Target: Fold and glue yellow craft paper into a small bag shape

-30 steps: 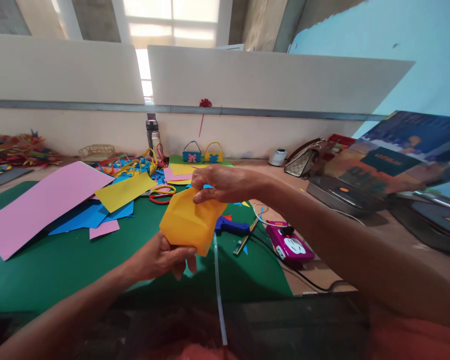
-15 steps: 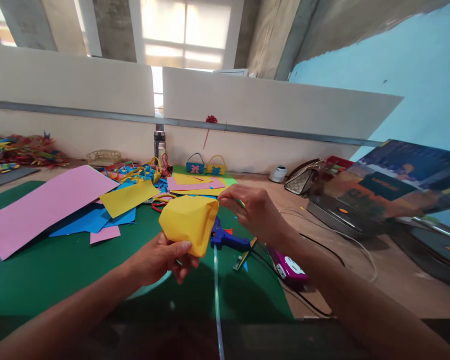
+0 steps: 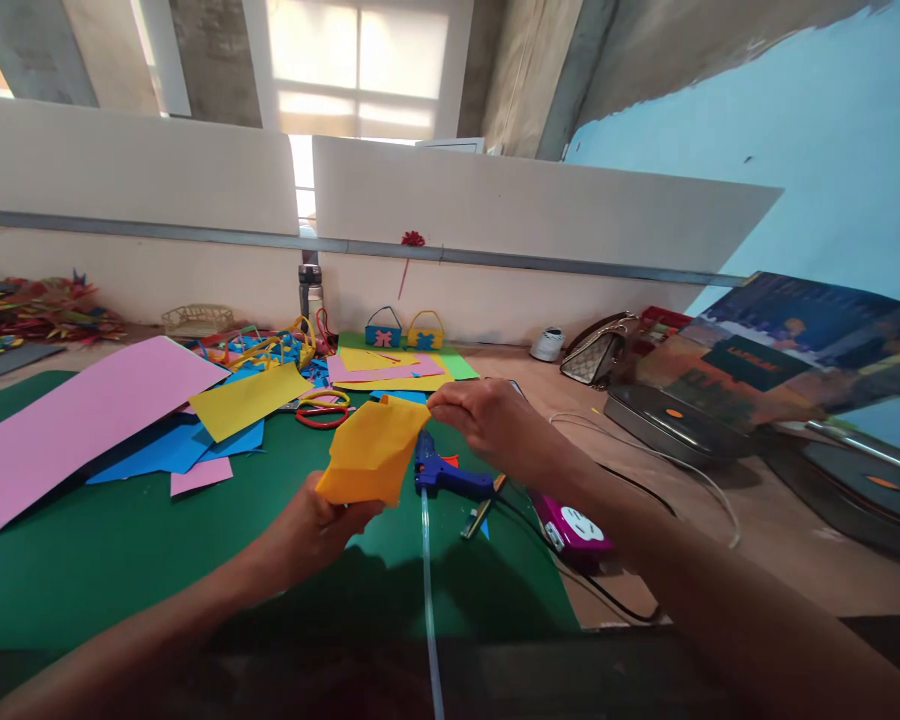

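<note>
One hand, left (image 3: 330,520), reaches from lower left, grip clasping yellow folded sheet (image 3: 373,452) from below. Right hand (image 3: 487,415) reaches from lower right, fingers pinching sheet's upper corner. Blue glue gun (image 3: 450,478) below right grip; scissors (image 3: 324,410) beyond left grip. Sheet between grips, above green mat (image 3: 150,580), long axis slanting up rightward.

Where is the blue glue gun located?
In the head view, the glue gun lies on the green mat, just right of the yellow piece in the left hand, below the right hand.
</note>
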The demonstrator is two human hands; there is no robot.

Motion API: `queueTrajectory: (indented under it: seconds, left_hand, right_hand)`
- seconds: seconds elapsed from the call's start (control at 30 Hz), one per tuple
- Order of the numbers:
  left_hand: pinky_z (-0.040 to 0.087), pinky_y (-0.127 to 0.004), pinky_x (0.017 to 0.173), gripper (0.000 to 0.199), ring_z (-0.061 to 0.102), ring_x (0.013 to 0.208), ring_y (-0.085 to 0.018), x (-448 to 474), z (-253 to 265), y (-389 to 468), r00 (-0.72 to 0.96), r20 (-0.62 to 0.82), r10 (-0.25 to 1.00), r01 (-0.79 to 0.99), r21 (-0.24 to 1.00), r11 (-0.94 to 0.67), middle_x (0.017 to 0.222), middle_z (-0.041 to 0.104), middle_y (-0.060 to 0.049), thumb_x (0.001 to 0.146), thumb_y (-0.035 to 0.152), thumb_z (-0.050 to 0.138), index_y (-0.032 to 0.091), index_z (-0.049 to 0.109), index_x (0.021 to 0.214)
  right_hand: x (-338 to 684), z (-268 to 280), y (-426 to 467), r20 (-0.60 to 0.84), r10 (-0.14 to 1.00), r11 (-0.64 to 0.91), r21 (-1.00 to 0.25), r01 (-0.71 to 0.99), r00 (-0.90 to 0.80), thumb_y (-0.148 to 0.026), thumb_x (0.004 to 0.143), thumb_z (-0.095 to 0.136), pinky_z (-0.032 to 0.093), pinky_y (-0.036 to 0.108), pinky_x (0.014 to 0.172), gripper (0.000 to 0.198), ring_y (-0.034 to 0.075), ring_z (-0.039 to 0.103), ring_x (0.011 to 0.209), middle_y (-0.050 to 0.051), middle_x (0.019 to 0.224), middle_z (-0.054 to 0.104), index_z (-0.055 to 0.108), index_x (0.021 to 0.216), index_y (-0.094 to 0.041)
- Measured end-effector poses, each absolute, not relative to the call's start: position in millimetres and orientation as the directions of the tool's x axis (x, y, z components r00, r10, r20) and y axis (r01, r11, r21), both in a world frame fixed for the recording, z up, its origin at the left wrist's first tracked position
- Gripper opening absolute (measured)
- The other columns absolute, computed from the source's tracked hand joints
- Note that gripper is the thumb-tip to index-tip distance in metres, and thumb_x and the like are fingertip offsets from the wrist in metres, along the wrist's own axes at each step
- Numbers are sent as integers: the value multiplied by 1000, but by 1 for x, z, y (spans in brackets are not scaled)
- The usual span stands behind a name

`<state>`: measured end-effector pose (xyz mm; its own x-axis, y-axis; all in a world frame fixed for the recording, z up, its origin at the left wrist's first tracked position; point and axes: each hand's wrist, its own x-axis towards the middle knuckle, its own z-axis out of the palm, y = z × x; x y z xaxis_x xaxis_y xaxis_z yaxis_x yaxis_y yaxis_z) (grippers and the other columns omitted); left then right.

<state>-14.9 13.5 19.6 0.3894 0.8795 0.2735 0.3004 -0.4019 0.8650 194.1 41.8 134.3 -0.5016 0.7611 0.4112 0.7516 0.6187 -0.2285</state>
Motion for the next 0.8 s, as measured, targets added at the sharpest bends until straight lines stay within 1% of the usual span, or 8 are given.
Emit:
queueTrajectory:
  seconds: [0.1,0.23,0.4,0.47,0.57,0.67,0.73,0.8]
  left_hand:
    - [36,-18,48,30,43,53,-9,-16,17,17,413,389,823,376,751,-543,58,52,1,85,38,46,14,59,71]
    - [32,-17,49,23,41,53,-7,-16,17,21,488,526,696,397,576,-714,64,52,0,84,18,43,14,55,64]
    - [30,-18,50,19,43,52,-7,-16,16,22,513,515,686,500,471,-727,70,55,0,72,5,44,15,58,63]
    - [30,-19,51,20,43,53,-8,-16,16,22,509,508,695,551,428,-716,68,55,-1,70,5,45,15,61,64]
    - [31,-19,52,23,44,55,-9,-17,15,23,511,511,691,571,399,-718,70,57,-2,71,4,43,15,62,67]
    - [32,-19,53,26,46,56,-9,-16,16,23,525,502,688,553,413,-724,75,60,-3,73,4,39,16,62,68]
    - [33,-19,53,26,48,57,-9,-16,16,22,539,483,690,550,419,-723,78,61,-4,71,3,38,15,60,66]
    - [34,-19,54,24,50,58,-10,-16,17,22,545,472,693,557,414,-720,78,61,-4,70,2,39,15,59,66]
  right_hand:
    - [193,136,39,378,786,605,-308,735,-489,-19,82,50,38,24,56,18,11,53,60,2,67,62,66,74,-16]
    - [192,138,36,330,827,561,-437,703,-455,-18,78,53,36,22,52,13,9,50,56,0,63,57,64,71,-15]
    - [196,133,38,190,889,423,-690,587,-417,-22,75,55,36,22,48,9,8,46,52,-3,59,52,58,69,-16]
    - [197,129,37,161,896,387,-741,549,-414,-22,74,56,37,22,49,8,9,46,52,-3,60,53,57,69,-17]
    - [197,122,34,290,881,465,-668,581,-373,-19,75,56,39,23,53,8,10,49,58,-1,65,55,59,68,-17]
    - [198,115,29,548,735,660,-445,605,-398,-15,78,54,42,28,65,9,14,53,72,2,74,58,61,72,-18]
    - [199,110,27,624,632,744,-322,585,-460,-15,81,53,43,30,68,10,15,54,76,3,76,58,61,77,-18]
    - [200,106,27,651,576,783,-266,563,-494,-15,82,53,45,29,67,9,15,55,74,3,76,58,61,79,-18]
